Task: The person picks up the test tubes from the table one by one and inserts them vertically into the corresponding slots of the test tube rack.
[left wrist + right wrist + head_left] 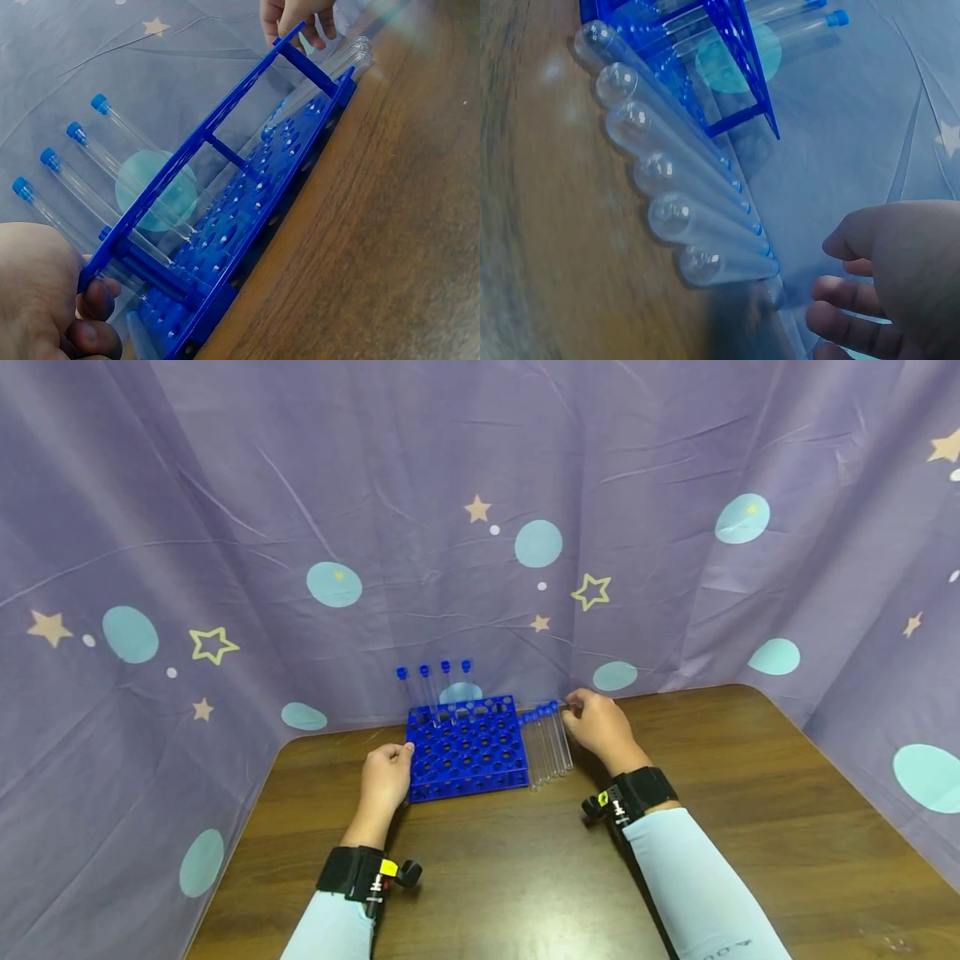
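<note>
Loose tubes (701,196) lie near-parallel — blue caps (544,711) toward the curtain (420,485).

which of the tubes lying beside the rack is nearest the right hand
The end tube, the one farthest from the blue rack; the other lying tubes are all between it and the rack.

The left forearm (330,931) and right forearm (705,885), sleeved in pale blue, extend forward, backs of both hands uppermost. The left hand (386,777) grips with fingers (94,337) curled; the right hand (600,722) (set slightly farther forward) has loosely bent fingers (855,330), a gap visible between its digits.
</note>
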Available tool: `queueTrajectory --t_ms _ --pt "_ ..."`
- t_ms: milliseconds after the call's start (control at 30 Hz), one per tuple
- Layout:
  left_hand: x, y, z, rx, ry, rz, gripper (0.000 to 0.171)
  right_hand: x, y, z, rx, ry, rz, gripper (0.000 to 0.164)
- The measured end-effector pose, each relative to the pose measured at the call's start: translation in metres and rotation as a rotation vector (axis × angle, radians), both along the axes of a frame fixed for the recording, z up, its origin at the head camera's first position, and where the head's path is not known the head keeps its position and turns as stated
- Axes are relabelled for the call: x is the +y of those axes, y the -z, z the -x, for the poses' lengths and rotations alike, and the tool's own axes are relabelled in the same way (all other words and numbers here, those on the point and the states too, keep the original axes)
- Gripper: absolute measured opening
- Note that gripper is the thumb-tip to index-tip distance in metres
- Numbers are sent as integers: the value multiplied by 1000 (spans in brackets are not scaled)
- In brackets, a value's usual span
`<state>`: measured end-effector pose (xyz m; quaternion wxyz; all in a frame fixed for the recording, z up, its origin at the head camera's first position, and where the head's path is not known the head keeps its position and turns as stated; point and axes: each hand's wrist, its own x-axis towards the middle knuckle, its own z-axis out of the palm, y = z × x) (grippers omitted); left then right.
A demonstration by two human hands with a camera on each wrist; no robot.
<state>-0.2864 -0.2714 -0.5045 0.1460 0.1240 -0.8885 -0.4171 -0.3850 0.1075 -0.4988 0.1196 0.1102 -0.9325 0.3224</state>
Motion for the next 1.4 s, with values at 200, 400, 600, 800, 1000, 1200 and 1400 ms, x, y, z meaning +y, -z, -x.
queueTrajectory --t_ms 200,400,600,800,1000,1200,1400 --pt "-1 0 0 6 4 -2 37 5 8 6 -23 8 32 31" --pt "0 0 1 9 -2 -5 37 6 12 8 -59 6 43 36" --pt "0 0 1 14 -7 -3 37 3 11 7 -78 -8 28 37" --pt "0 0 0 13 -7 -5 36 1 13 6 -83 -14 26 35" --pt "0 1 3 29 -22 2 36 -2 17 9 -100 -35 29 37" --pt "0 2 4 20 -27 4 35 -4 18 7 -117 -42 25 36" --pt "0 1 3 11 -19 0 35 -6 15 5 -135 -45 20 34"
